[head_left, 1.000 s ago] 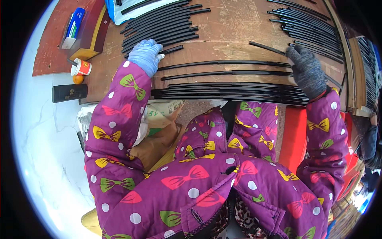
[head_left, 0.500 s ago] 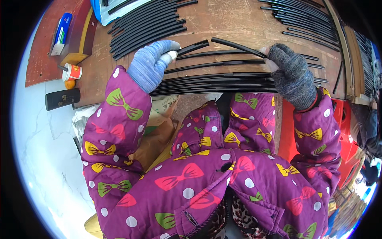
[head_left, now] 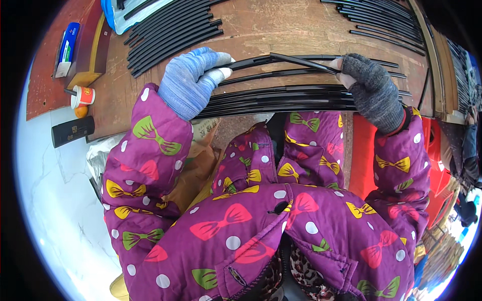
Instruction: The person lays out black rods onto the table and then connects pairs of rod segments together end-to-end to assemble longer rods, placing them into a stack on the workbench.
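Observation:
My left hand (head_left: 192, 80), in a pale blue knit glove with bare fingertips, pinches a slim black strip (head_left: 249, 62). A second slim black strip (head_left: 305, 61) is held between the thumb and fingers of my right hand (head_left: 372, 91), in a dark grey glove. The two strips' ends meet or overlap between my hands; whether they are joined I cannot tell. Below them, along the table's near edge, lies a bundle of long black strips (head_left: 281, 100). Another long strip (head_left: 281, 74) lies just beyond that bundle.
Short black rods (head_left: 173, 39) lie in rows on the wooden table (head_left: 276, 30) at far left, with more rods (head_left: 381, 22) at far right. At left are a dark red box (head_left: 95, 52), a blue-white carton (head_left: 68, 49), a paper cup (head_left: 83, 97) and a black case (head_left: 73, 131).
The two strips' ends, apart before, now touch or overlap. My left hand has moved slightly toward the right one. The view has shifted a little.

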The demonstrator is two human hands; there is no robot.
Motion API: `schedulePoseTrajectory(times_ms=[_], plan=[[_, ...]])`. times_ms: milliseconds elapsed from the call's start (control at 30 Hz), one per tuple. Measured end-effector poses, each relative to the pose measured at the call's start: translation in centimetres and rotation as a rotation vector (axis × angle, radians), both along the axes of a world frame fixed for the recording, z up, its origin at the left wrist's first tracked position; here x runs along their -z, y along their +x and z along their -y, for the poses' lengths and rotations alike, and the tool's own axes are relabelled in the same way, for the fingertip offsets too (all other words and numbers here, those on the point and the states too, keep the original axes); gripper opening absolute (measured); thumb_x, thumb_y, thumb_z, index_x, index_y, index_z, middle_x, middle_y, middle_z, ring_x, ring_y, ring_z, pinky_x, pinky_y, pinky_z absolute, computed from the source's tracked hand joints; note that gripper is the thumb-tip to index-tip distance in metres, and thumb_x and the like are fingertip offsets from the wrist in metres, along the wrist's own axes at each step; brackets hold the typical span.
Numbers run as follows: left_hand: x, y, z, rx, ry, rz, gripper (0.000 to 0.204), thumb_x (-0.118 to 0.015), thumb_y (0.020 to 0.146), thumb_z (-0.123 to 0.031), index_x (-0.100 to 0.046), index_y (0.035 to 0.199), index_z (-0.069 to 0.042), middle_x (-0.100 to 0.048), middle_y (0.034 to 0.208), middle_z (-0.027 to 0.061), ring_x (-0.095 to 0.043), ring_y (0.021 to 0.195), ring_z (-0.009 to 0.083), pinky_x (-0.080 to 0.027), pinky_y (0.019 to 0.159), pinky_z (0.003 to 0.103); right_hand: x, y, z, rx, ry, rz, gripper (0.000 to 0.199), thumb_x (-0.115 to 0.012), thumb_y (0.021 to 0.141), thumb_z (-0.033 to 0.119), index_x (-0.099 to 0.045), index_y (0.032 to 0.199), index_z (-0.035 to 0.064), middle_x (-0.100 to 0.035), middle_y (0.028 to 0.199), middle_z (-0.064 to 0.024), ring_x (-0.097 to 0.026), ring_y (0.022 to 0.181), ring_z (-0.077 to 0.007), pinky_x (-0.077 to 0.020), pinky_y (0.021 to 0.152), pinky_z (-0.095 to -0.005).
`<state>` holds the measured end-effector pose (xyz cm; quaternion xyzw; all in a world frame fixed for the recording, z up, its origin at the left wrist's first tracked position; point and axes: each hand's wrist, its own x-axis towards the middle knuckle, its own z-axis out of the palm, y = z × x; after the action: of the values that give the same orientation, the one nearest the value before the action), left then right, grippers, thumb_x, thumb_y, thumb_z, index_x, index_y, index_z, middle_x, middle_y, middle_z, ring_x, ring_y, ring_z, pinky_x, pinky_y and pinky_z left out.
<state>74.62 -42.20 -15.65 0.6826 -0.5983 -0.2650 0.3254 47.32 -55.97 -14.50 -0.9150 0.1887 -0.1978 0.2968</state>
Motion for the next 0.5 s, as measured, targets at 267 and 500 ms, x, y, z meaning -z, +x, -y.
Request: schedulePoseTrajectory(times_ms=[267, 500], plan=[[0.7, -0.1, 0.2, 0.060, -0.043, -0.018, 0.017, -0.062, 0.072, -0.006, -0.063, 0.088, -0.001, -0.060, 0.075, 0.0107, -0.058, 0.067, 0.0195, -0.045, 0.062, 0.027, -0.1, -0.9, 0.2, 0.057, 0.008, -0.089, 0.026, -0.055, 0.076, -0.003, -0.058, 0.101, 0.0023, -0.059, 0.093, -0.0134, -0.057, 0.088, -0.0253, -0.0433, 0.077, -0.0298], [0.6, -1.4, 0.9, 0.246, -0.213, 0.225, 0.017, -0.060, 0.072, -0.011, -0.062, 0.088, -0.005, -0.058, 0.075, 0.0123, -0.057, 0.068, 0.0275, -0.046, 0.061, 0.033, -0.1, 1.7, -0.4, -0.037, 0.084, -0.044, 0.018, -0.057, 0.075, 0.003, -0.060, 0.092, 0.0036, -0.060, 0.085, -0.0153, -0.059, 0.078, -0.0292, -0.0459, 0.069, -0.0318]])
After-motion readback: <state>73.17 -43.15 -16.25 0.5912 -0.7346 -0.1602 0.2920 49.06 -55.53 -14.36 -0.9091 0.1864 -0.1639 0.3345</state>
